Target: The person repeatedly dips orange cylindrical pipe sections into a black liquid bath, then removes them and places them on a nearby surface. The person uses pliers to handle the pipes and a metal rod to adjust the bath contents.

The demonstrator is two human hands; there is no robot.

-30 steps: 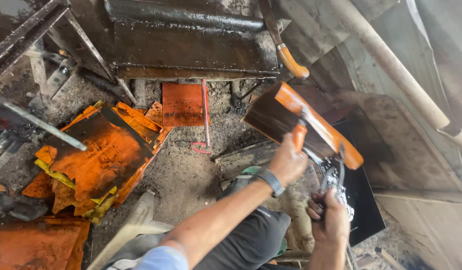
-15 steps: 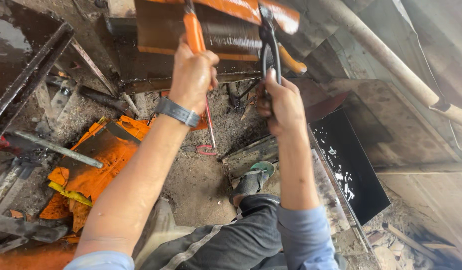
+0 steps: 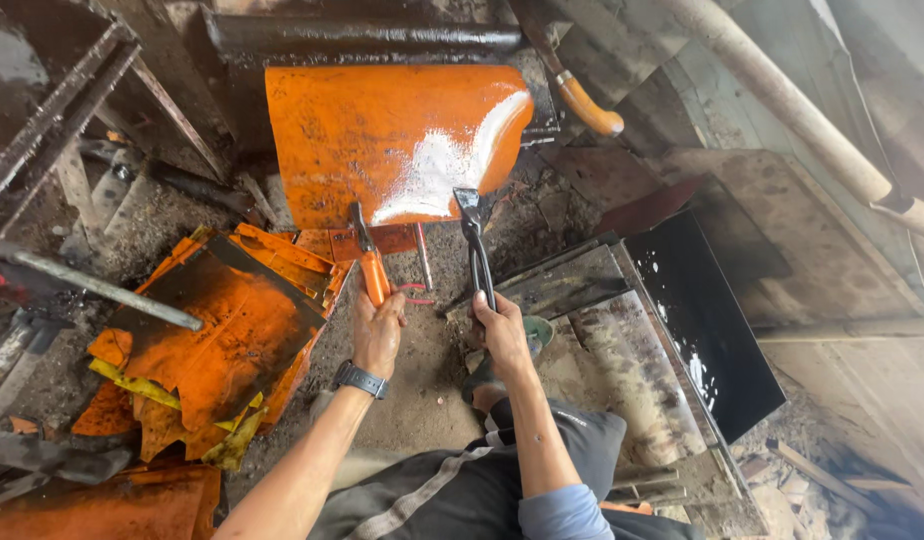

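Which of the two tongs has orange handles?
The left hand's tongs, gripping the orange sheet's lower edge; the right hand's tongs are plain dark metal.

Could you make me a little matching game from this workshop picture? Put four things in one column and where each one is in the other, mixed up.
Things:
1. left hand
2. right hand
3. orange sheet
4. black panel

Places:
A. gripped at its lower edge by both tools
B. on the dark tongs
C. lying flat at the right
D. on the orange-handled tool

Pairs: 1-D, 2-B, 3-A, 4-C
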